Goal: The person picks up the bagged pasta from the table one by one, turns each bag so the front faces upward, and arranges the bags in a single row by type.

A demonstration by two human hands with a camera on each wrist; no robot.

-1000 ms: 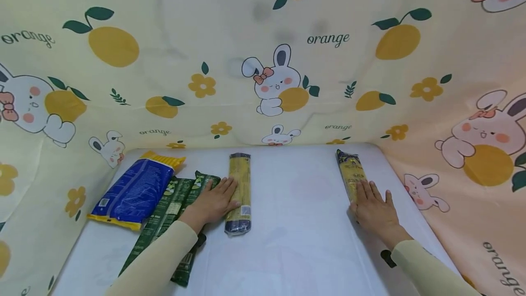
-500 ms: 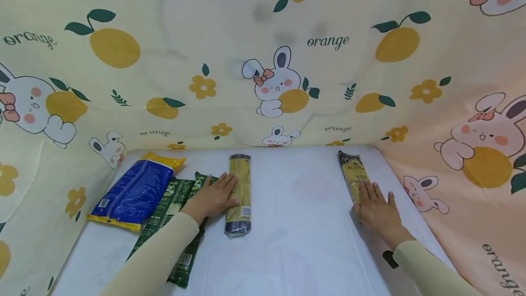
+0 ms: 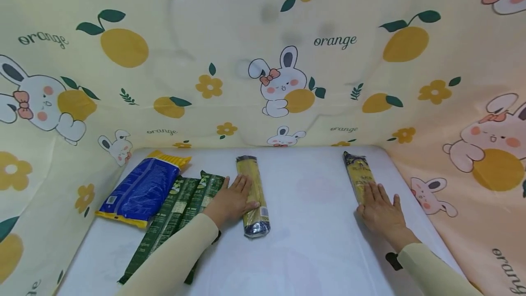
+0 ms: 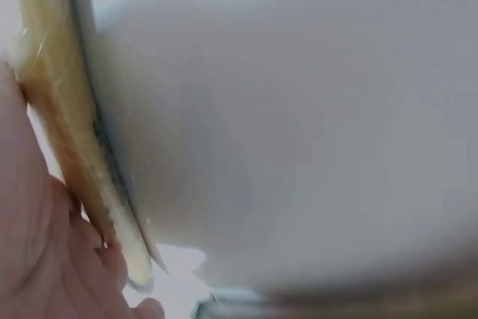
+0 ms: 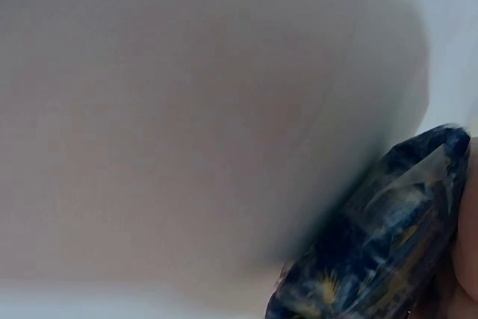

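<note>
In the head view my left hand (image 3: 232,199) rests on a clear packet of spaghetti (image 3: 255,182) with dark blue ends, its fingers fairly straight across it. The left wrist view has the yellow spaghetti close beside the fingers (image 4: 71,259). On the right side of the table my right hand (image 3: 382,211) lies over the lower part of a second spaghetti packet (image 3: 358,168), fingers extended, hiding its near end. A dark blue end (image 5: 373,244) of that packet fills the lower right of the right wrist view.
Two long green packets (image 3: 176,209) lie side by side on the left, partly under the left sleeve. A blue and yellow bag (image 3: 141,191) sits beyond them. A patterned cloth (image 3: 230,26) rises behind and beside the white table (image 3: 304,241).
The packet under my left hand has turned, its near end swinging right, and the left hand has shifted right with it. My right hand stays on its packet. The head view has shifted slightly.
</note>
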